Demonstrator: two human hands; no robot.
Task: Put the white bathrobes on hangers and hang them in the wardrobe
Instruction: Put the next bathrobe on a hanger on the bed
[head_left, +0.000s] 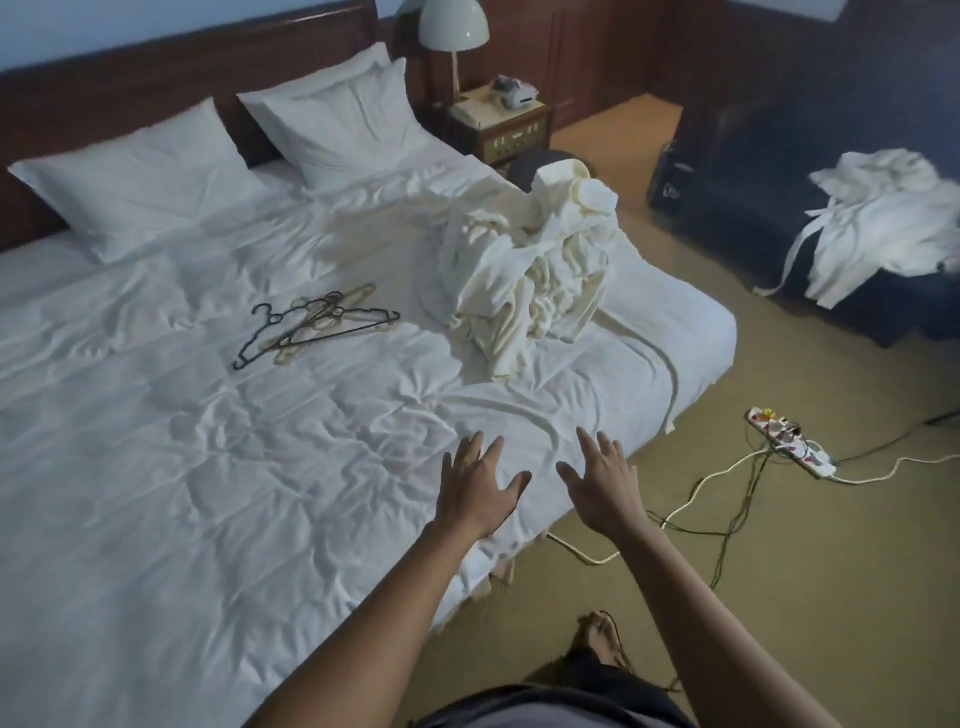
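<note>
Creased cloth bed sheet (218, 467); hangers (311, 325) perhaps plastic.

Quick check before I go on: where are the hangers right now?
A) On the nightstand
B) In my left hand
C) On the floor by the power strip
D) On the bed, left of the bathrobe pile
D: the hangers lie tangled on the bed sheet, left of the bathrobe pile; both hands are empty.

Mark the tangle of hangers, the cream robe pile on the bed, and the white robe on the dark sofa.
Black and beige hangers (317, 325): head view, crossed middles.
Cream robe pile (524, 270): head view, central folds.
White robe on sofa (878, 228): head view, main body.
</note>
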